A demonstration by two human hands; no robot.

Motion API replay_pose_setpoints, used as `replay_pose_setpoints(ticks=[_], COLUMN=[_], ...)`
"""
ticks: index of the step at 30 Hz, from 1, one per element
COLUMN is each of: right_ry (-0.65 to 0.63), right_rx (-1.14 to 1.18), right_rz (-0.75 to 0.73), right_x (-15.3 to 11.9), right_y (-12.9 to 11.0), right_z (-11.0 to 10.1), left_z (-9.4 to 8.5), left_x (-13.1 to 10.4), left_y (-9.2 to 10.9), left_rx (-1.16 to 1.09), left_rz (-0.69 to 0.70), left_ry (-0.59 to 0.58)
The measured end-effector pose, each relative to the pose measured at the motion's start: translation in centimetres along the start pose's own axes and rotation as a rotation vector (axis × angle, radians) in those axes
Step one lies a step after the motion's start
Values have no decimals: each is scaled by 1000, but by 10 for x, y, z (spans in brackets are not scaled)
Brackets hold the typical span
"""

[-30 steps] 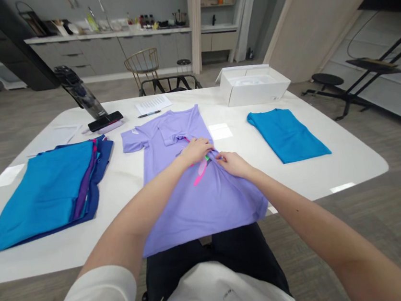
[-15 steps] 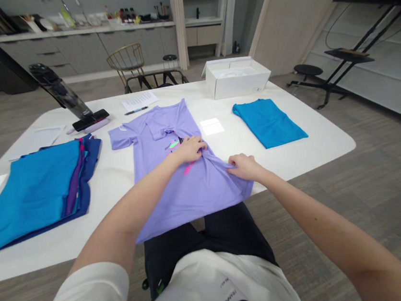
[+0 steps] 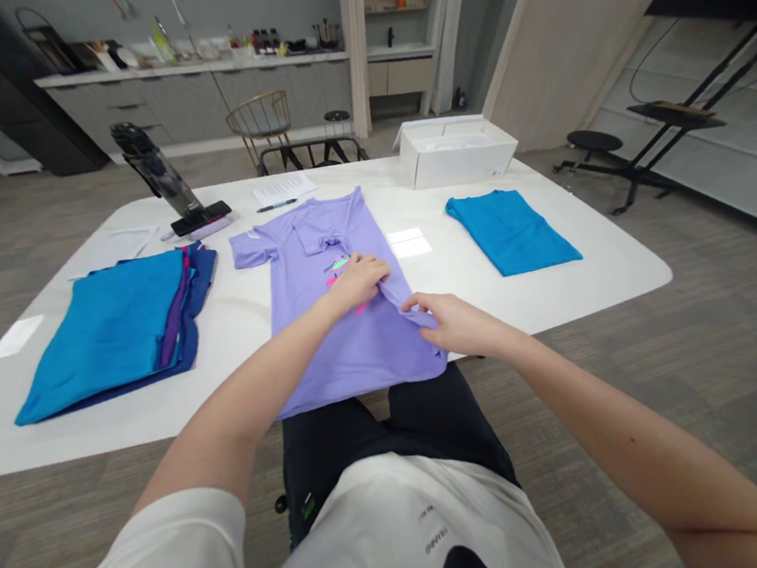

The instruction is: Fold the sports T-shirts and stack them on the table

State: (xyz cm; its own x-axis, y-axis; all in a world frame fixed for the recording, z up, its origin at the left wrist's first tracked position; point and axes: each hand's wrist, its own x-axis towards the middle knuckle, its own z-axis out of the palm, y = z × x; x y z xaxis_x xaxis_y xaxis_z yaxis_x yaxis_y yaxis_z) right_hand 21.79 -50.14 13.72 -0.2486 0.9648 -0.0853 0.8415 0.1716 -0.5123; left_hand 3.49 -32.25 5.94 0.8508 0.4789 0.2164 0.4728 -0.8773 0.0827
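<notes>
A lavender T-shirt (image 3: pixel 332 353) with a pink and green print lies on the white table, its hem over the near edge. One sleeve is folded inward on top; the other points left. My left hand (image 3: pixel 362 278) is closed on the shirt's right side, near the print. Lower on that same side, my right hand (image 3: pixel 447 320) has the folded-over edge between thumb and fingers. To the right rests a folded blue garment (image 3: pixel 515 230). A stack of folded blue and purple clothes (image 3: pixel 116 323) is at the left.
On the white table (image 3: pixel 238 373) stand a black handheld vacuum (image 3: pixel 169 185) at the back left and an open white box (image 3: pixel 459 152) at the back right. A pen (image 3: pixel 276 205) and a printed sheet (image 3: pixel 284 188) lie behind the shirt.
The shirt's right edge has come inward and lies folded over, with the lower right corner drawn in. My right hand has moved left, closer to my left hand. The view has shifted slightly.
</notes>
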Motion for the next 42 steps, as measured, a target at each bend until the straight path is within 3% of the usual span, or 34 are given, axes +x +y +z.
replay_pose_setpoints(ticks=[4,7,12,15,17,23,27,31,38,42], right_ry=[-148,-293,-128,-151,-186,-270,-243,-188,-99,-44], right_rx=[42,64,-139,-216,-227,-153,-184,-303,-301,-327], right_rz=[-77,-106,-31,-65,-97,-210,-313,-266,-203,-158], right_x=[-2,7,28,30,26,6,-15,-32,-56,-70], right_y=[-20,-16,10,17,18,25,38,45,37,39], right_z=[11,27,57,70,73,70,64,59,63,67], left_z=[-3,-2,1,2,3,-6,-11,-11,-11,-7], left_x=[-26,-46,-65,-71,-77,-106,-122,-129,-131,-138], left_y=[12,22,25,29,36,75,92,99,108,121], left_rx=[-9,-34,-130,-174,-187,-294,-339,-332,-224,-152], left_rz=[94,117,-9,-116,-106,-45,-14,4,56,-55], left_ry=[-32,-83,-62,-55,-78,-130,-155,-135,-160,-90])
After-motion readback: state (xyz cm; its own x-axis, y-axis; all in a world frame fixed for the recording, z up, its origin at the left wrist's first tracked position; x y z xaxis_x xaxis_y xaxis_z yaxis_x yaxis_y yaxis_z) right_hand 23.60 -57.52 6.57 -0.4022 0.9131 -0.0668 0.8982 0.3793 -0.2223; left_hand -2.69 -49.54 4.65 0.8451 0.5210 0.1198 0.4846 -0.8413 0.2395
